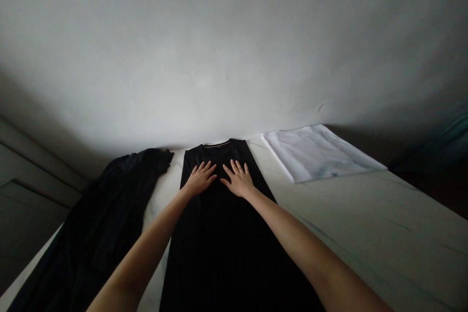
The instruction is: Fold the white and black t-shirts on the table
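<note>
A black shirt lies flat and lengthwise in front of me, its neckline at the far end near the wall. Its sides look straight, with no sleeves showing. My left hand rests palm down on the upper left of the shirt, fingers spread. On the upper right, my right hand lies flat in the same way, fingers apart. Neither hand grips the cloth. The near end of the shirt runs out of view at the bottom.
Left of the shirt lies a rumpled dark garment. A folded white cloth sits at the back right of the white marbled table. Behind everything stands a pale wall. The table's right edge slants toward a dark area.
</note>
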Tool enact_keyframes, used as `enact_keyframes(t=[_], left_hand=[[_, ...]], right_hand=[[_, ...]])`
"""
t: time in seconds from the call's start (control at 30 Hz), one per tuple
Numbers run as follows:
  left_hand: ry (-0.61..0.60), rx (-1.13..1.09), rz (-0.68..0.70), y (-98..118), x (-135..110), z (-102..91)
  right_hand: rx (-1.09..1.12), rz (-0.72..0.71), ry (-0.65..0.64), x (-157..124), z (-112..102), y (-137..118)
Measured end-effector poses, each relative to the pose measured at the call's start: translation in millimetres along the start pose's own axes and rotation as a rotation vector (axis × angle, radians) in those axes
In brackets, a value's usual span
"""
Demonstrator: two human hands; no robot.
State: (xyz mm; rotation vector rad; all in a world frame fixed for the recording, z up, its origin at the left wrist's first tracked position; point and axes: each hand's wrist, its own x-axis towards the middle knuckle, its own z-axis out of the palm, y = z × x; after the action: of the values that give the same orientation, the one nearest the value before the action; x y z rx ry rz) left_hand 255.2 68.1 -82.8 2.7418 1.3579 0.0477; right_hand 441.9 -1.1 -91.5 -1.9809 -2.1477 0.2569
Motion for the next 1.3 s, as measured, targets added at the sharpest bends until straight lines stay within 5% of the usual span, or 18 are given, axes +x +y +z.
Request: enact_keyframes(t=[0.2,0.37,0.5,0.63,0.87,0.97,1.13,1.3], left_hand=[[0.123,0.049,-0.046,8,-16,21.2],[0.098,0.001,-0.047,9,-14,15.6],[0.102,-0.209,-0.02,-13,-4,4.6],[0.27,-0.205,-0.23,-52,4,-4.1],[0.216,0.075,-0.371,-87,-7,12.7],[0.248,0.123,-0.435,-83,-7,18.1],[0.282,0.119,-0.458,-80,-5,19.4],[0.297,0.128,-0.422,-83,-6,23.5]], right_hand=[[-0.02,-0.011,0.057,-1,11,4],[-0.04,0.01,0.034,-2,4,0],[-0.051,0.036,-0.032,5,-6,-6],[-0.021,-0.151,0.023,33,-8,-33],[0.022,-0.501,-0.054,107,13,-90],[-0.011,-0.505,-0.097,131,19,-91],[-0.091,-0.427,0.013,158,26,-88],[-0.078,-0.474,-0.068,175,31,-98]])
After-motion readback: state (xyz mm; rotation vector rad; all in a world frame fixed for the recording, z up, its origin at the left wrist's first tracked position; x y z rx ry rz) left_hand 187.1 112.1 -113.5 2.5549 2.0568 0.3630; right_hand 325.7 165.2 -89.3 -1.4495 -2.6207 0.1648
